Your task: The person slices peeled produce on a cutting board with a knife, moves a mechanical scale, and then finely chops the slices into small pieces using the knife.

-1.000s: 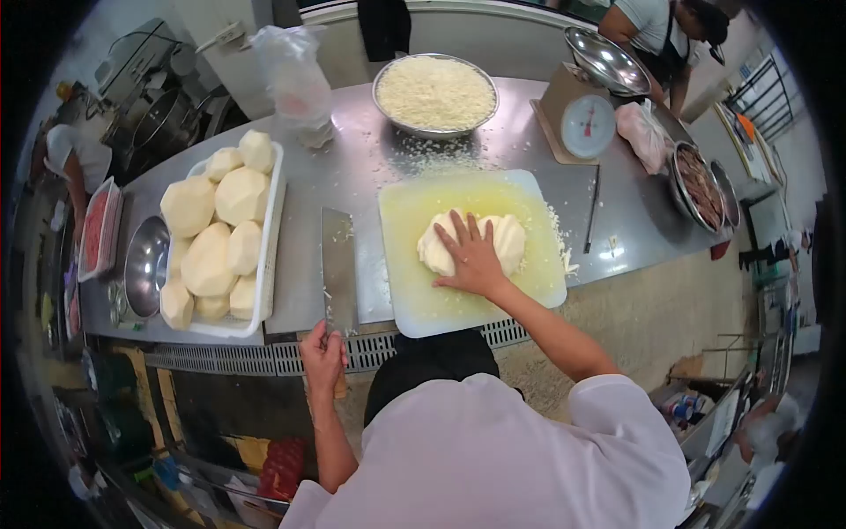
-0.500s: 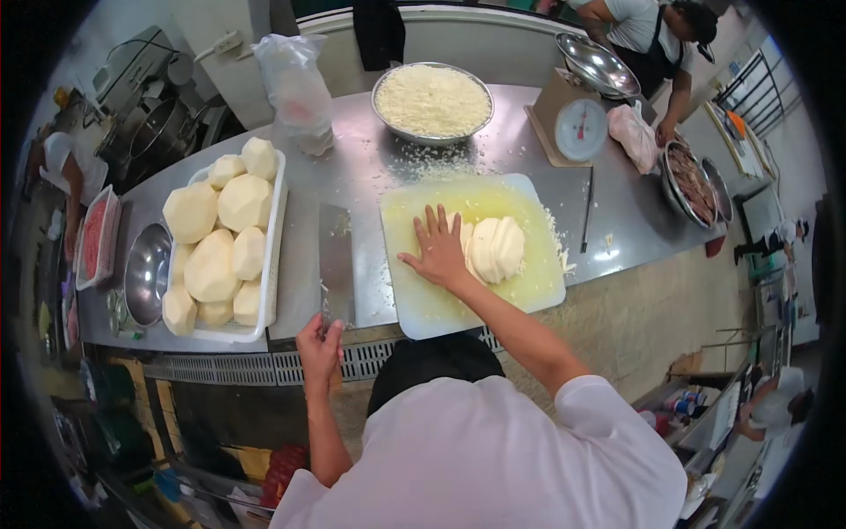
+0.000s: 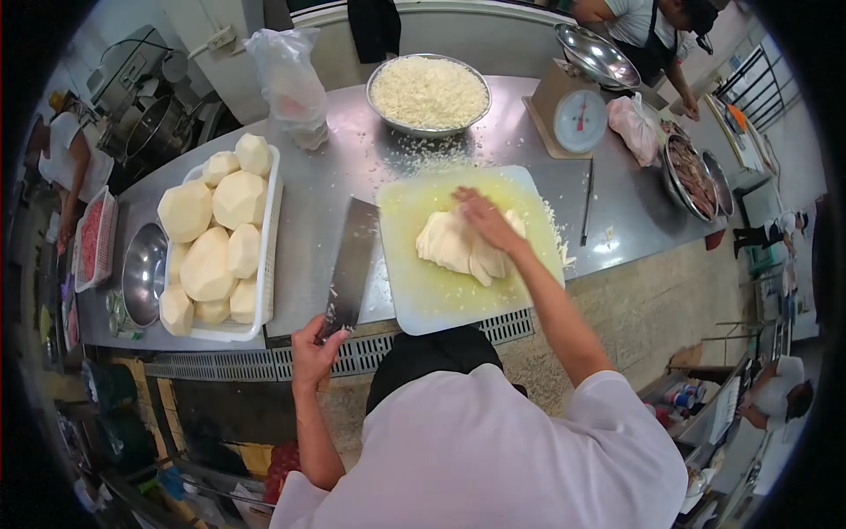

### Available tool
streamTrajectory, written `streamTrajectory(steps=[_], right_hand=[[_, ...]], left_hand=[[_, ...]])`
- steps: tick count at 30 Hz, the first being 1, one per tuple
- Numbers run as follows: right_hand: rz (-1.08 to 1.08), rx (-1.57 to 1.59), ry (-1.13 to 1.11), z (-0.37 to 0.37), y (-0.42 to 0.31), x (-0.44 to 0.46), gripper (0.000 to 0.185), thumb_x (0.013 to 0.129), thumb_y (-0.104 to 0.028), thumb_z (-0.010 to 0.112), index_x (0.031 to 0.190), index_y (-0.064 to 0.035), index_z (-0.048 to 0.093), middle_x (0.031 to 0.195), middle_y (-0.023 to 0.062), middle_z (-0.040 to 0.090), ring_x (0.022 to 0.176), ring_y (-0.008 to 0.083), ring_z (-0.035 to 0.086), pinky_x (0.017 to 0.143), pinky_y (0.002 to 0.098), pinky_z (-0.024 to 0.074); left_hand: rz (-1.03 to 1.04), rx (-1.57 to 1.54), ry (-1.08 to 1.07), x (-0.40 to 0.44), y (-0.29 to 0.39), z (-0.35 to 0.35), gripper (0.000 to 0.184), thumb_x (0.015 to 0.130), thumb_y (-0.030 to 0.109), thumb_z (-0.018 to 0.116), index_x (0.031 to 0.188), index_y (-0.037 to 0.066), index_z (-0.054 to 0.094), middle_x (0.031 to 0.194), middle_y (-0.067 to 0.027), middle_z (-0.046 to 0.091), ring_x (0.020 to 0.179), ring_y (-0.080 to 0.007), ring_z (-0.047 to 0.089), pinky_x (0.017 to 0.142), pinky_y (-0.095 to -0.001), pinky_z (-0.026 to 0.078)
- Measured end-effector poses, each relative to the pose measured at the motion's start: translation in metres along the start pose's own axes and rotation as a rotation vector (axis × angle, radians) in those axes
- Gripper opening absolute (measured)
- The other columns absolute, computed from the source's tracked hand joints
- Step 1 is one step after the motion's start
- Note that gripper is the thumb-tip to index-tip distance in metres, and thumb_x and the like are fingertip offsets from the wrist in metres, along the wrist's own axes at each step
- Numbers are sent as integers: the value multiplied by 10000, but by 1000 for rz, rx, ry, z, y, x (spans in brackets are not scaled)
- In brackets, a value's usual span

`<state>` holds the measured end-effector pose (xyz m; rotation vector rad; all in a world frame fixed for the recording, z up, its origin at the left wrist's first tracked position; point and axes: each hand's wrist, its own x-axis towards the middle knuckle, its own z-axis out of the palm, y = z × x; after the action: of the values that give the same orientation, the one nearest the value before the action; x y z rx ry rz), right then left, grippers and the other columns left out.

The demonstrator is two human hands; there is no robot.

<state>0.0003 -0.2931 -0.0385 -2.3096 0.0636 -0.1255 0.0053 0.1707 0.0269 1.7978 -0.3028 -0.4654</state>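
Observation:
My left hand (image 3: 315, 354) is closed on the handle of a wide-bladed knife (image 3: 352, 264), whose blade points away from me beside the cutting board. My right hand (image 3: 486, 219), somewhat blurred, lies over the upper part of a pale, sliced peeled vegetable (image 3: 454, 249). The slices lean and spread on the yellow-stained cutting board (image 3: 441, 309). Left of the knife, a white basket (image 3: 272, 212) holds several peeled vegetables (image 3: 210, 264). Beyond the board stands a metal bowl (image 3: 429, 132) heaped with chopped pale bits (image 3: 429, 93).
A scale (image 3: 579, 122), a thin dark rod (image 3: 588, 203), a plastic bag (image 3: 634, 130) and a bowl of meat (image 3: 692, 179) are at the right. An empty metal bowl (image 3: 145, 275) sits left of the basket. Co-workers (image 3: 639, 31) stand beyond the table and at the far left.
My right hand has moved from the slices' left side to their upper right, and the slices have spread leftward. The knife blade has tilted and swung right toward the board.

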Motion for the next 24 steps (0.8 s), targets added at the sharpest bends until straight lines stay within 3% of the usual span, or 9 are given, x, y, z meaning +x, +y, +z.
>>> streamTrajectory(steps=[2,4,5,7,8,12,17,21,24], right_hand=[[25,-123,87,-40,12,-13,542,1086,-438,346,1459,-96,541,1557,168,450,1495,314,331,1217,503,243],[312,85,23,-68,12,-28,560,1095,-473,335,1422,-96,587,1470,153,557,1428,324,436,1206,395,298],[315,84,33,-70,17,-32,560,1095,-473,335,1422,-96,587,1470,153,557,1428,324,436,1206,395,298],[309,149,-49,-64,34,-40,564,1100,-472,316,1431,-100,579,1471,154,557,1394,321,476,1182,385,338],[249,97,-55,-60,38,-44,572,1098,-482,306,1422,-105,590,1449,161,571,1364,328,499,1166,385,358],[213,126,-13,-54,39,-59,573,1101,-472,294,1405,-100,605,1404,173,590,1320,332,522,1165,393,349],[172,193,-44,-57,43,-72,529,1106,-390,291,1398,-77,602,1407,199,582,1320,354,516,1163,414,353],[93,279,-94,-69,49,-76,534,1112,-361,266,1399,-47,589,1433,175,574,1381,341,478,1189,408,332],[40,338,-66,-73,57,-79,507,1108,-335,304,1388,-26,591,1465,168,549,1402,344,460,1204,413,306]], left_hand=[[55,123,-90,10,3,1,185,877,69,751,1031,-25,709,643,-42,634,503,-102,552,473,-290,431],[423,310,-260,31,12,11,272,820,104,779,1072,11,737,687,-132,683,543,-240,638,546,-378,491],[430,311,-268,44,19,20,272,820,104,779,1072,11,737,687,-132,683,543,-240,638,546,-378,491],[571,594,-608,71,34,43,327,798,139,770,1113,55,750,783,-179,707,640,-358,668,612,-431,519],[544,662,-701,87,30,57,321,788,144,752,1107,109,767,845,-208,697,714,-387,662,641,-425,527],[597,884,-788,138,40,104,286,782,146,748,1065,155,785,822,-172,709,724,-366,679,654,-442,534],[680,1000,-723,198,58,137,242,747,160,768,985,193,800,801,-102,728,751,-341,687,667,-462,527],[643,964,-697,202,62,144,171,715,153,723,867,198,786,720,-100,690,720,-336,673,649,-465,511],[589,1064,-655,185,67,134,162,706,149,741,857,185,787,759,-102,708,725,-335,673,657,-452,519]])
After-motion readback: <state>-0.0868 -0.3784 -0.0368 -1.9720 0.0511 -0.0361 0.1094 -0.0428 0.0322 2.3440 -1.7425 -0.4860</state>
